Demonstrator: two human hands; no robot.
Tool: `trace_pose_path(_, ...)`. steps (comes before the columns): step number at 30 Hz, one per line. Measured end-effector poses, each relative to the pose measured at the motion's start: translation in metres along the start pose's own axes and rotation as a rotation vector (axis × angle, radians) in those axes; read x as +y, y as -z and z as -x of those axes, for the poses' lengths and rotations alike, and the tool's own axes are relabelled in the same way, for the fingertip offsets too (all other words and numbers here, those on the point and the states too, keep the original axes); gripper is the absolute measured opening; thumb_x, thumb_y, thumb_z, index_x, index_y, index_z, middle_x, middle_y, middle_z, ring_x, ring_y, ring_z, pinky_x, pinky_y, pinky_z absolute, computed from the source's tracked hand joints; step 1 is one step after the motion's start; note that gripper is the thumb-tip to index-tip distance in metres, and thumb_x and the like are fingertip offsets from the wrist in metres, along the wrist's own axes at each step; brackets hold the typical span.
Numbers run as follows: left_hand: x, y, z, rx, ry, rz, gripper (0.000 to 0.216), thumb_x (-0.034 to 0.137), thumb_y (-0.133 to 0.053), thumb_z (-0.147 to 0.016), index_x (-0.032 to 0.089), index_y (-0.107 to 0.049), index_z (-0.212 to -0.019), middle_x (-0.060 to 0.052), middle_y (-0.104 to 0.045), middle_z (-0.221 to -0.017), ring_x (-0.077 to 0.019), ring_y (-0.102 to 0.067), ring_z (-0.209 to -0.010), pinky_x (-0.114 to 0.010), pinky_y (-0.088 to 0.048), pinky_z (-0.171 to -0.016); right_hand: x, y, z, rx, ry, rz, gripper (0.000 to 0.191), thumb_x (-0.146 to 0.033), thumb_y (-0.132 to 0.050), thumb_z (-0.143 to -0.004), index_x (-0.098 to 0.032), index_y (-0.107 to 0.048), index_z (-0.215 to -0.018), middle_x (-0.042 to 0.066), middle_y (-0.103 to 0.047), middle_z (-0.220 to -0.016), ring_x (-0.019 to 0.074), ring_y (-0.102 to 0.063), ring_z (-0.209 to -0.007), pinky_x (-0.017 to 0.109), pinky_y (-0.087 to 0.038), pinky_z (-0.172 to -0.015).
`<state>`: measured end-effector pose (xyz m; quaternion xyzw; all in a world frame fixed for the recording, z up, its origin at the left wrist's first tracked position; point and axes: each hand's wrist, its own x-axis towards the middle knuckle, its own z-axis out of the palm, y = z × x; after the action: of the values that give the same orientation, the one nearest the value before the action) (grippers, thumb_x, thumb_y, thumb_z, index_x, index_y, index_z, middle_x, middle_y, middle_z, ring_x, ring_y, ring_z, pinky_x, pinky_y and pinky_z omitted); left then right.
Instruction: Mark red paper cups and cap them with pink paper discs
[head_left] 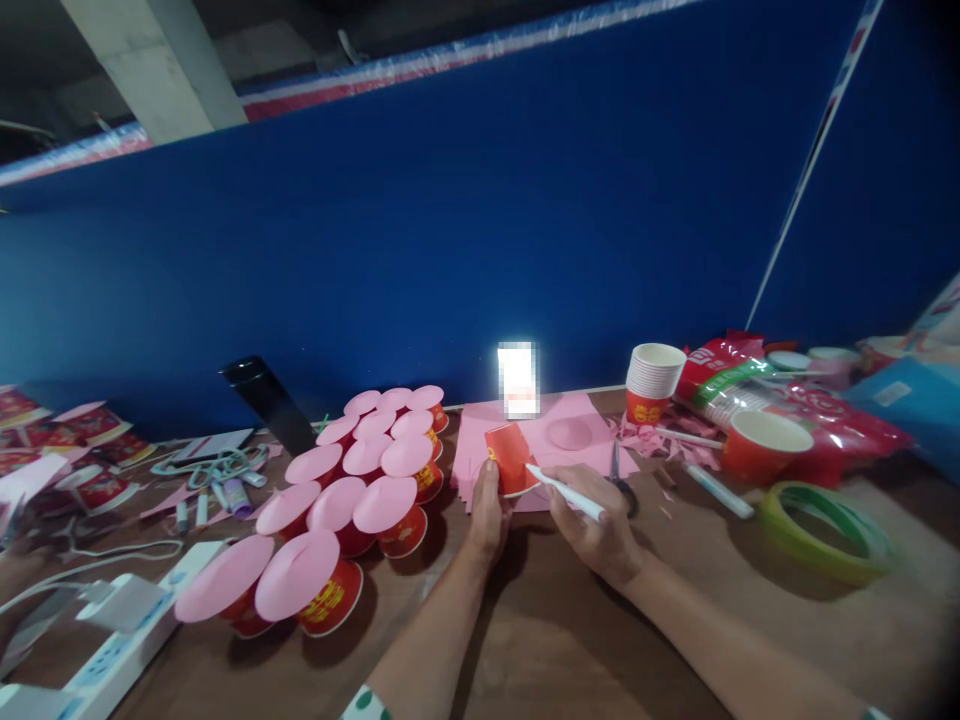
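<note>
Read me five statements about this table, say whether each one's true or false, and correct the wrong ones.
1. The left hand holds a red cup. True.
2. The right hand holds scissors. False: the right hand holds a white pen.
3. Pink discs top the upside-down cups left of the left hand. True.
4. The tape lies left of the left hand. False: the tape lies right of the right hand.
5. The cup stack stands with its open end up. True.

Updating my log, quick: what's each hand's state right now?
Left hand: closed, holding a tilted red paper cup.
Right hand: closed, holding a white pen, tip at the cup.
</note>
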<state>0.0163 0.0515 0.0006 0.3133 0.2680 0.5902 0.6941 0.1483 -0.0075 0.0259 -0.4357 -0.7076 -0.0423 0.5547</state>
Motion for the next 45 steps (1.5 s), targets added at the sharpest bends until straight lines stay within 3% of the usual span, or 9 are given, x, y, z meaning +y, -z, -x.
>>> trace_pose_path(11, 0.0021, -0.002, 0.0006, 0.042, 0.042, 0.051, 0.036, 0.039, -0.062, -0.078, 0.016, -0.061, -0.106, -0.008, -0.069, -0.106, -0.0217, -0.063, -0.102, -0.037, -0.048, -0.092, 0.0016, 0.0003, 0.0, -0.01, -0.022, -0.006, 0.016, -0.019, -0.047, -0.089, -0.019, -0.061, -0.097, 0.007, -0.066, -0.084, 0.019, -0.062, -0.079, 0.033, -0.05, -0.073)
trace_pose_path(30, 0.0005, -0.0014, -0.0004, -0.012, 0.054, 0.083, 0.04, 0.038, -0.055, -0.083, 0.014, -0.059, -0.115, -0.011, -0.068, -0.11, -0.0242, -0.062, -0.107, -0.041, -0.044, -0.099, 0.0036, 0.0002, 0.0004, 0.002, -0.024, -0.016, 0.016, -0.018, -0.048, -0.089, -0.019, -0.062, -0.096, 0.007, -0.067, -0.085, 0.0195, -0.064, -0.08, 0.033, -0.051, -0.073)
trace_pose_path(45, 0.0003, -0.0007, 0.0002, -0.027, 0.055, 0.05, 0.038, 0.04, -0.06, -0.08, 0.014, -0.061, -0.107, -0.01, -0.068, -0.11, -0.0249, -0.061, -0.107, -0.041, -0.045, -0.098, 0.0019, 0.0006, 0.0009, -0.011, -0.033, -0.056, 0.017, -0.018, -0.047, -0.089, -0.019, -0.062, -0.098, 0.007, -0.066, -0.085, 0.0187, -0.062, -0.078, 0.033, -0.05, -0.072)
